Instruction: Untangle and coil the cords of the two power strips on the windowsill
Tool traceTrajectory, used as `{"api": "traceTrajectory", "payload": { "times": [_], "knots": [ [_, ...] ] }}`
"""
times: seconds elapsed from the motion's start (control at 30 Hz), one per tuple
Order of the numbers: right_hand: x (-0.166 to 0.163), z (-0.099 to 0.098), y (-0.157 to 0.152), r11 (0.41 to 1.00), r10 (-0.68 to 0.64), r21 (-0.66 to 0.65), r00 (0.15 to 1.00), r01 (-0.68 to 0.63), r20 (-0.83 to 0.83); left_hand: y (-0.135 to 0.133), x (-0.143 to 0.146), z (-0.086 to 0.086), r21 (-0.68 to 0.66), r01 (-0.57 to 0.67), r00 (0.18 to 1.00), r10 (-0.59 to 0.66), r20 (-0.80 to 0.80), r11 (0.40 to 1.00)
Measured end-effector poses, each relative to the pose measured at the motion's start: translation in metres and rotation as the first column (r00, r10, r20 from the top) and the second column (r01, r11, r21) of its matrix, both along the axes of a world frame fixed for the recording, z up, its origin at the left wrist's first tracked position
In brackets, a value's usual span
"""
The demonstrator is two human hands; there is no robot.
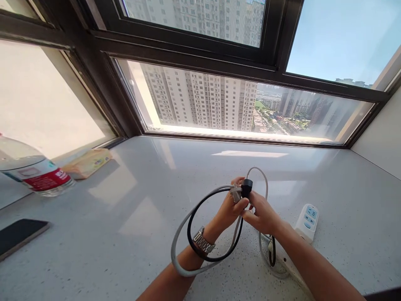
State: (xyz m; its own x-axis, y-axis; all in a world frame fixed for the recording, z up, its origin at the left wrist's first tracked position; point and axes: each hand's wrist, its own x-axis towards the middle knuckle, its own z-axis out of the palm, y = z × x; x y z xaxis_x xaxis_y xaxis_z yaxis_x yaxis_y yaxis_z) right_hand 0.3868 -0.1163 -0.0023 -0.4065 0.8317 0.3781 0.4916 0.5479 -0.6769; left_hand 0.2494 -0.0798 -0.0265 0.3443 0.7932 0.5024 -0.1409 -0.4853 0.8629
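On your desk (pixel 125 225), the bottle (pixel 34 171) sits far left, the packet (pixel 89 162) just right of it, the phone (pixel 19 236) near left; the looped cords (pixel 188 232) are near centre, the power strip (pixel 307 221) right of them.

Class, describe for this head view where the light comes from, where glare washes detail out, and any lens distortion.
Head view: daylight from the window leaves bright patches on the countertop; the left pane is washed out; the window frame bows, wide-angle distortion; left hand and right hand, gripping the plugs, are sharp.
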Motion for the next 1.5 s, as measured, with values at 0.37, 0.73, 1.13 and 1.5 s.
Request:
{"api": "traceTrajectory", "payload": {
  "times": [0.37,0.73,1.13,1.5],
  "knots": [
    [0.008,-0.002,0.007,0.963,-0.129,0.259,0.966,0.068,0.226,-0.008,-0.003,0.007,0.164,-0.014,0.959,0.06,-0.276,0.986],
    [0.015,-0.015,0.018,0.976,-0.196,-0.18,0.87,0.126,-0.452,-0.004,-0.013,0.004,0.384,-0.549,0.826,0.553,0.112,0.742],
    [0.028,-0.009,0.015,0.981,-0.161,0.11,0.987,0.159,0.014,-0.01,-0.018,0.036,0.53,-0.384,0.902,0.43,0.04,0.756],
    [0.025,-0.009,0.014,0.942,-0.263,0.2,0.963,0.27,-0.062,-0.018,0.006,0.027,-0.044,-0.587,0.782,0.58,0.227,0.808]
  ]
}}
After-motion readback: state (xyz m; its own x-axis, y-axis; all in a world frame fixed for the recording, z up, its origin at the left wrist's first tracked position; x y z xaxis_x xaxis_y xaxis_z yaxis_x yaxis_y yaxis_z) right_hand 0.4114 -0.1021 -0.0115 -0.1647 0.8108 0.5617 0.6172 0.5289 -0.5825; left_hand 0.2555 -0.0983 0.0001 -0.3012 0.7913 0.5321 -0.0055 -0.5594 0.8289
